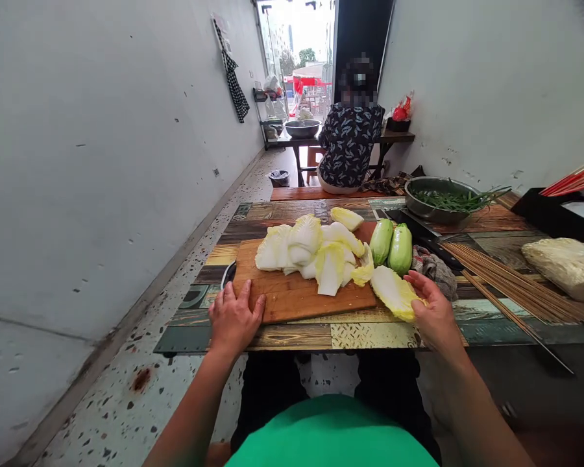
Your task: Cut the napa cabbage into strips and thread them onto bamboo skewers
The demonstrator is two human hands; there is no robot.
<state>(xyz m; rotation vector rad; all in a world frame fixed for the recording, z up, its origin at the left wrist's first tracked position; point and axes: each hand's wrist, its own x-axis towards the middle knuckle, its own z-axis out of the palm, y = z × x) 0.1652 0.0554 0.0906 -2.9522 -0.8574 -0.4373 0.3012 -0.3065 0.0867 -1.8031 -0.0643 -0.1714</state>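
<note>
A: What is nearest?
B: A green top, cut off by the lower edge, as are both forearms.

A: And the hands?
B: The left hand lies palm down, fingers spread wide, on the near left corner of a cutting board; it grips nothing. The right hand reaches in from the near right, its fingers closed narrowly on the right end of a cabbage leaf. They cover that tip, so exactly how it is pinched I can't tell.

A: Where does that leaf lie?
B: Left of the right fingers, just off the board's right edge, over the table. A round dark thing at the board's left is mostly hidden beneath it.

A: Further over?
B: A leaf pile on the board, with two pale green squashes at its right. Right of those are a crumpled cloth and skewers. A pale bundle is cut off at the right.

A: And far off?
B: A metal bowl of greens, then a seated person, back turned, whose hands are hidden.
</note>
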